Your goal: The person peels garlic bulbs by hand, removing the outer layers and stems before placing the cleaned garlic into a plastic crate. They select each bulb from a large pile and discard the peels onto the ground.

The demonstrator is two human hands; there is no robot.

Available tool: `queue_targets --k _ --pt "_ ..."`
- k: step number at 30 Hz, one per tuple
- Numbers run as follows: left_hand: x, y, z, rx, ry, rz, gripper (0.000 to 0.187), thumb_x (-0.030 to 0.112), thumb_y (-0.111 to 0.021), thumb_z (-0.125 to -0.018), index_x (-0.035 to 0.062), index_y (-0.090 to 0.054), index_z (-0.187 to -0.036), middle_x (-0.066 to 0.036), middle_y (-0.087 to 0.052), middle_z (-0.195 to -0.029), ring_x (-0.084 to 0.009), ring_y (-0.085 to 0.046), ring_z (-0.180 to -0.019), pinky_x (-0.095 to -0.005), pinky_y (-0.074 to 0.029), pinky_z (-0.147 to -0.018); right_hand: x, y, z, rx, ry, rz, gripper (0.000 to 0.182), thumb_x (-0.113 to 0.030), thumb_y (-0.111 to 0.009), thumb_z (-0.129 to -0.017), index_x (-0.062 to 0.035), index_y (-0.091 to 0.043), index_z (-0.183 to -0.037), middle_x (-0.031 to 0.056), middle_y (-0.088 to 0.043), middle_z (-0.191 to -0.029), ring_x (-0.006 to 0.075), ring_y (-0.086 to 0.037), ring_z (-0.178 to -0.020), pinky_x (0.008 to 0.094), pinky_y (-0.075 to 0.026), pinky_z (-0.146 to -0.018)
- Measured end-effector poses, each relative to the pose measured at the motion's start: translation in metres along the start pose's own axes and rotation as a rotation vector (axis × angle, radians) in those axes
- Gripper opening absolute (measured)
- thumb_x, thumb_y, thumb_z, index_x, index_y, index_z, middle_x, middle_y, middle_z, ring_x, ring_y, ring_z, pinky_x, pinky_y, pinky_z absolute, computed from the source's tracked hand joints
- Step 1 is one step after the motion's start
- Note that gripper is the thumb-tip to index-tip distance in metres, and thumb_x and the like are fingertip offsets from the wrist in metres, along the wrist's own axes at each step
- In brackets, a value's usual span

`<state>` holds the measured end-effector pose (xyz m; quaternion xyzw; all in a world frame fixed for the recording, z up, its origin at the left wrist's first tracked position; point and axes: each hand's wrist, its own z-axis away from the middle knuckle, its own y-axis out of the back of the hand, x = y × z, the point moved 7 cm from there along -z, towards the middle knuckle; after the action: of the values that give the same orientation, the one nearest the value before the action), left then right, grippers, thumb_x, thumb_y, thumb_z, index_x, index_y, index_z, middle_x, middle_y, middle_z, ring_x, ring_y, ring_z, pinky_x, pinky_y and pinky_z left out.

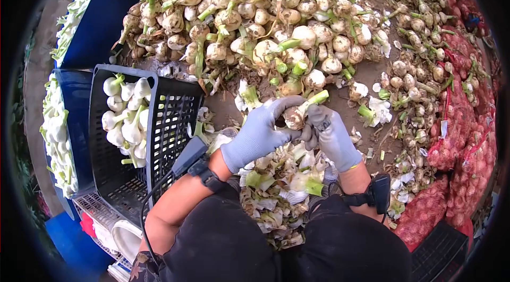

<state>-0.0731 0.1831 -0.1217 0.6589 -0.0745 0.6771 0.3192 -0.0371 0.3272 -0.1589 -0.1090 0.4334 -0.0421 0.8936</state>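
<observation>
My left hand (263, 132), in a grey-white glove, is closed round a garlic bulb (295, 117) with its thumb and fingers on the bulb's left and lower sides. The bulb is tilted, its cut green stem (319, 96) pointing up and right; brownish outer skin covers it. My right hand (332, 136), gloved alike, is close against the bulb's right side with its fingers curled and pressed together. What lies between those fingertips is hidden. Below both hands, a heap of peeled garlic skins (284, 191) lies between my legs.
A large pile of unpeeled garlic (255, 22) spreads ahead. At left, a black crate (172, 114) contains cleaned white bulbs (127, 114), beside blue bins (79, 117) filled with garlic. Red mesh sacks (459, 128) line the right side, with loose small bulbs (411, 77) beside them.
</observation>
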Motion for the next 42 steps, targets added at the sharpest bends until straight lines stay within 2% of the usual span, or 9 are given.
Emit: queue_targets --k 15,17,23,25,27,28,34,39,42 --pt "-0.016 0.013 0.017 0.054 -0.079 0.073 0.066 0.005 -0.081 -0.071 0.0117 -0.057 -0.133 -0.009 -0.065 -0.123 -0.0244 -0.065 -0.106 -0.0349 -0.052 -0.091 -0.001 -0.022 0.004 -0.048 -0.021 -0.024 0.028 -0.021 -0.054 -0.098 0.0043 -0.065 -0.095 0.0068 -0.062 -0.066 0.0116 -0.056 -0.052 0.0229 -0.047 -0.051" --pt "-0.037 -0.002 0.026 -0.039 0.312 0.764 0.067 0.018 -0.076 -0.083 0.0152 -0.046 -0.143 -0.008 -0.067 -0.111 -0.0188 -0.068 -0.089 -0.0312 -0.055 -0.077 -0.004 -0.018 0.000 -0.008 -0.056 0.174 0.026 -0.019 -0.055 -0.097 0.0045 -0.067 -0.092 0.0096 -0.065 -0.068 0.0132 -0.060 -0.056 0.0264 -0.049 -0.054" --pt "-0.033 -0.006 0.029 -0.048 0.394 1.131 0.077 0.045 -0.064 -0.092 0.0159 -0.027 -0.152 -0.007 -0.065 -0.094 -0.0130 -0.066 -0.071 -0.0238 -0.052 -0.062 -0.020 -0.023 -0.001 0.129 0.451 0.876 0.024 -0.016 -0.058 -0.097 0.0038 -0.068 -0.105 0.0041 -0.065 -0.072 0.0106 -0.058 -0.063 0.0257 -0.045 -0.058" --pt "-0.031 -0.003 0.026 -0.043 0.409 1.148 0.079 0.049 -0.063 -0.092 0.0152 -0.025 -0.153 -0.007 -0.065 -0.091 -0.0126 -0.066 -0.069 -0.0230 -0.052 -0.060 -0.022 -0.029 -0.001 0.094 0.474 0.674 0.023 -0.013 -0.059 -0.096 0.0040 -0.068 -0.110 0.0032 -0.067 -0.082 0.0117 -0.062 -0.074 0.0271 -0.049 -0.066" --pt "-0.028 -0.001 0.025 -0.110 0.512 0.874 0.067 0.012 -0.059 -0.092 0.0094 -0.028 -0.151 -0.007 -0.065 -0.106 -0.0135 -0.065 -0.075 -0.0264 -0.055 -0.067 -0.012 -0.029 -0.006 -0.027 0.235 0.141 0.024 -0.012 -0.059 -0.096 0.0045 -0.066 -0.112 0.0034 -0.069 -0.089 0.0110 -0.062 -0.078 0.0265 -0.050 -0.068" --pt "-0.016 0.002 0.020 -0.070 0.394 0.737 0.074 0.030 -0.064 -0.094 0.0041 -0.025 -0.151 -0.006 -0.063 -0.098 -0.0081 -0.063 -0.075 -0.0194 -0.051 -0.060 -0.006 -0.027 -0.008 -0.049 0.142 -0.024 0.024 -0.010 -0.058 -0.096 0.0047 -0.065 -0.114 0.0037 -0.069 -0.093 0.0100 -0.063 -0.080 0.0260 -0.051 -0.069" --pt "-0.048 0.029 0.020 0.242 0.239 0.560 0.061 0.024 -0.067 -0.092 -0.0012 -0.041 -0.142 -0.006 -0.061 -0.118 -0.0125 -0.060 -0.098 -0.0264 -0.050 -0.088 0.028 -0.021 -0.011 -0.045 -0.045 -0.134 0.021 -0.003 -0.053 -0.096 0.0052 -0.063 -0.111 0.0071 -0.068 -0.089 0.0098 -0.062 -0.074 0.0223 -0.048 -0.061" --pt "-0.006 0.031 0.017 0.066 0.086 -0.171 0.035 0.019 -0.072 -0.088 0.0029 -0.064 -0.119 -0.007 -0.060 -0.119 -0.0113 -0.059 -0.105 -0.0246 -0.049 -0.085 0.007 -0.037 -0.005 -0.133 0.307 0.512 0.023 -0.008 -0.059 -0.094 0.0030 -0.063 -0.114 0.0103 -0.070 -0.090 0.0187 -0.065 -0.077 0.0348 -0.052 -0.069" --pt "-0.038 0.017 0.030 -0.001 0.537 0.741 0.029 0.018 -0.071 -0.090 0.0009 -0.065 -0.113 -0.010 -0.059 -0.127 -0.0182 -0.060 -0.111 -0.0316 -0.049 -0.094 -0.017 -0.018 -0.004 0.140 0.248 1.068 0.028 -0.018 -0.066 -0.090 0.0016 -0.064 -0.109 0.0198 -0.069 -0.092 0.0340 -0.067 -0.083 0.0446 -0.052 -0.073"
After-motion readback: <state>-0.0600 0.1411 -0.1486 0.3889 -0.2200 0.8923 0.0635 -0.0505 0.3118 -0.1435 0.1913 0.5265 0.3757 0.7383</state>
